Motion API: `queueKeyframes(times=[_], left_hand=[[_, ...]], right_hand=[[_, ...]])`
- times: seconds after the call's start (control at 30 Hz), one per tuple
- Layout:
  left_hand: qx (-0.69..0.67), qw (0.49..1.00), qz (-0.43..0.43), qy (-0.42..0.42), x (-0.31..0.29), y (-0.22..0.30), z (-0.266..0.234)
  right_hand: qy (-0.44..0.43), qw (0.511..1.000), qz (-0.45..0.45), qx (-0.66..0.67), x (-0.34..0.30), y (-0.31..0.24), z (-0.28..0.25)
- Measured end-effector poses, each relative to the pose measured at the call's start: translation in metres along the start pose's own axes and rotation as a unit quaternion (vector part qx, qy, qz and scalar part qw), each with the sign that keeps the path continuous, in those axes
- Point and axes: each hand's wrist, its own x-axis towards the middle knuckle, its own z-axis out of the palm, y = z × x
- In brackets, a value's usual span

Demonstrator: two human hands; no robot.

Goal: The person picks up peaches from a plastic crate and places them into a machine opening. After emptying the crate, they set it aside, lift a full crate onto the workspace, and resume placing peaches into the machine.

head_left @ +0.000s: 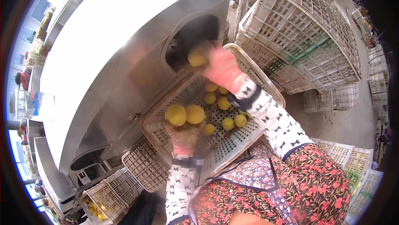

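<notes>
My left hand [184,137], in a pinkish glove, is closed around two round yellow fruits [175,115] over the left part of a pale plastic crate [225,157]. My right hand [225,68], gloved likewise and smeared by motion, grips one yellow fruit [198,56] at the dark oval opening [187,34] in a metal machine's side. Several loose yellow fruits [228,123] lie on the slotted bottom of the crate, between my two arms. Part of the crate's near side is hidden behind my left wrist and clothing.
The metal machine [112,83] with its bright white top fills the far left. Big slatted crates [299,34] are stacked at the right. An empty-looking crate [151,164] sits at lower left, beside a crate of yellow fruit [94,209]. More crates [345,156] stand at lower right.
</notes>
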Motion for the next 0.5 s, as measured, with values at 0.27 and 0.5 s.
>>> queueKeyframes(times=[0.27, 0.5], left_hand=[[-0.012, 0.996, 0.074, -0.055, 0.005, 0.009, 0.058], [0.047, 0.988, 0.074, -0.129, 0.016, -0.004, 0.085]], right_hand=[[0.074, 0.970, -0.182, 0.140, -0.017, 0.004, 0.008], [-0.007, 0.975, -0.132, 0.180, -0.064, 0.008, 0.026]])
